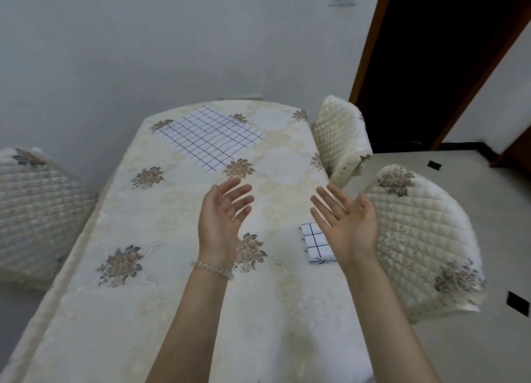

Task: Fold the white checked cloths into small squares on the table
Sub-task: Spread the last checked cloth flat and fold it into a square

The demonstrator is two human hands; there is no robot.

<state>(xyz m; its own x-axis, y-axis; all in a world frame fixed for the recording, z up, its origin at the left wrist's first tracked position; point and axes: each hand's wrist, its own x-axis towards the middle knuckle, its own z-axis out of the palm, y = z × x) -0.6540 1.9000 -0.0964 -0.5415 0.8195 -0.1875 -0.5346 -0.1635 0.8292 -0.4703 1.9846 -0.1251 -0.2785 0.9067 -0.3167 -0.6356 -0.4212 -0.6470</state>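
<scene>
Two bare hands were held up over the table, palms turned inward toward each other, and neither held anything. The left hand (pixel 221 219) had its fingers straight and fanned apart, with a clear beaded bracelet (pixel 212 268) round the wrist. The right hand (pixel 349 221) was likewise spread wide, fingers straight and pointing away from the person.

Just beneath the right hand, partly hidden behind its palm, lay the small folded square of white cloth with dark checks (pixel 314 243), flat on the table near its right edge. Well beyond both hands, toward the far end of the table and somewhat to the left of the left hand, the larger white checked cloth (pixel 209 138) lay spread out flat, turned so that one corner pointed back toward the hands.

Both cloths rested on the cream embroidered tablecloth with brown flower motifs (pixel 138 267). To the right of the right hand stood a chair in a cream quilted cover (pixel 425 244), another one (pixel 339 132) farther off beside the table's far right corner, and a third (pixel 37 210) away to the left of the left hand. A dark doorway with a brown wooden frame (pixel 370 37) opened beyond the right-hand chairs.
</scene>
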